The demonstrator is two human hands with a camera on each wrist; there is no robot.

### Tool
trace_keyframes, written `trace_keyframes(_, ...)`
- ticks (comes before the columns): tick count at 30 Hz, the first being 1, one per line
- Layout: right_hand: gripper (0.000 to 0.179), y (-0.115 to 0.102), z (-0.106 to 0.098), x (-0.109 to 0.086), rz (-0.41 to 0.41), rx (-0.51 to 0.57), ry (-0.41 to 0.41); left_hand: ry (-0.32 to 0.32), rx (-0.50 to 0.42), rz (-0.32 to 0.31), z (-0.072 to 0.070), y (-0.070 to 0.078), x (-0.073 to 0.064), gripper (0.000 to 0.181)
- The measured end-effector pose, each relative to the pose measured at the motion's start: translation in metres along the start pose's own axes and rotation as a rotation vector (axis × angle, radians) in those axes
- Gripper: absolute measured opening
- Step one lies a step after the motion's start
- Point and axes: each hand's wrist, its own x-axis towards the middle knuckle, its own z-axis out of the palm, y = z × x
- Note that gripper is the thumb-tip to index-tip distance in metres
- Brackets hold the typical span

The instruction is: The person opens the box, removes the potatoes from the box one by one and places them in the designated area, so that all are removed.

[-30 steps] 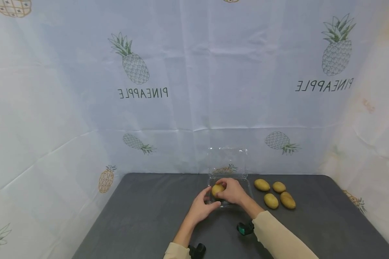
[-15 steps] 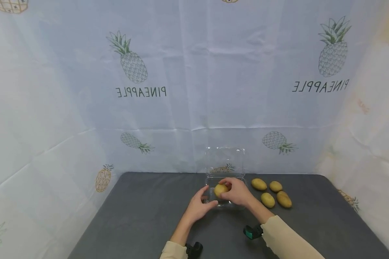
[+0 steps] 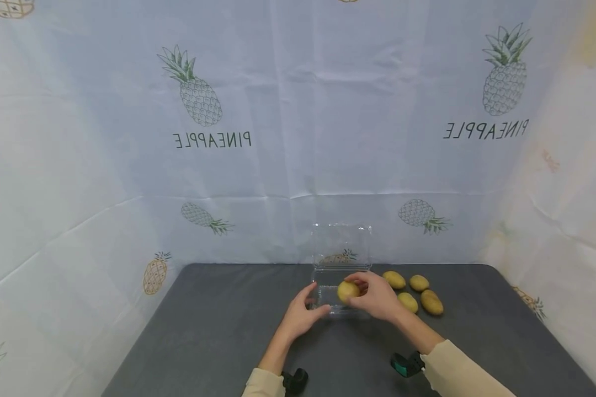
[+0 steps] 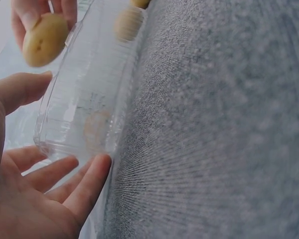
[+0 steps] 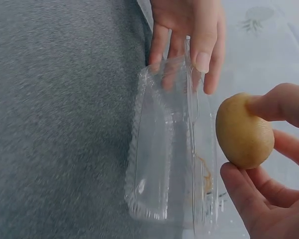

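A yellow potato (image 3: pixel 347 292) is pinched between the thumb and fingers of my right hand (image 3: pixel 379 298), above the right part of a clear plastic clamshell box (image 3: pixel 326 296). In the right wrist view the potato (image 5: pixel 243 130) hangs over the box's rim, apart from its wall (image 5: pixel 154 179). The box's lid (image 3: pixel 341 242) stands raised at the back. My left hand (image 3: pixel 300 317) is at the box's left end, thumb and fingers spread. In the left wrist view its fingertips (image 4: pixel 100 162) lie at the box's lower corner; whether they press it is unclear.
Several more potatoes (image 3: pixel 431 302) lie on the dark grey table (image 3: pixel 228 331) to the right of the box. A white cloth with pineapple prints (image 3: pixel 288 138) hangs behind the table and along both sides. Black wrist devices (image 3: pixel 406 364) sit on both wrists.
My right hand has carried the potato rightward, from the left part of the box to above its right part. The left hand has stayed at the left end. The view has shifted slightly.
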Motion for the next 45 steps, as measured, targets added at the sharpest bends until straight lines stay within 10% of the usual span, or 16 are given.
trace_keyframes(45,0.060,0.065,-0.074,-0.099,0.257,-0.032,0.111,-0.017,-0.005,-0.003,-0.002,0.000,-0.002,0.077)
